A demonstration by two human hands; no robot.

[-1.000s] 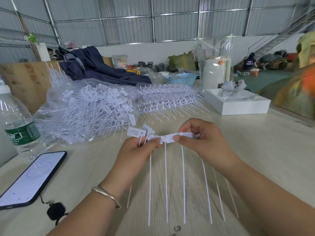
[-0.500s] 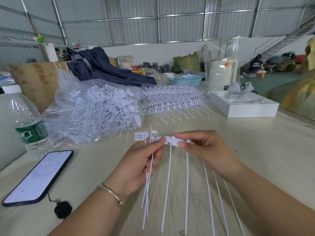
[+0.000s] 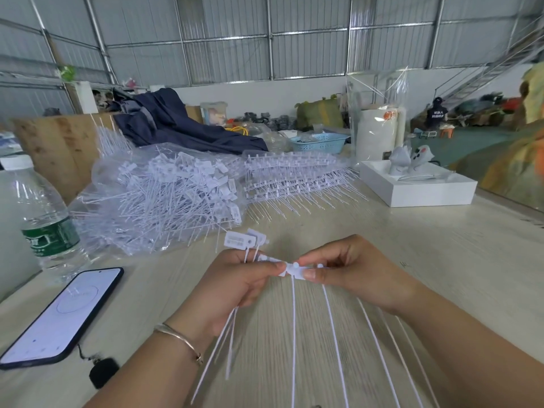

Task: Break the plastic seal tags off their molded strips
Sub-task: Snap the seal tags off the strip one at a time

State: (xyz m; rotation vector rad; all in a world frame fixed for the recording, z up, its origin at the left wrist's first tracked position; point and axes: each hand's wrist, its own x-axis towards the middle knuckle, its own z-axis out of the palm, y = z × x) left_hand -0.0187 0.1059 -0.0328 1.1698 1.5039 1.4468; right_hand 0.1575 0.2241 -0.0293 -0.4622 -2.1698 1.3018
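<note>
Thumbs pinch close on either side of one joint so the bend lands there: my right hand (image 3: 350,272) anchors the molded strip (image 3: 297,270), my left hand (image 3: 235,287) grips the end tag beside loose seal tags (image 3: 240,240) already kept in that grip.
</note>
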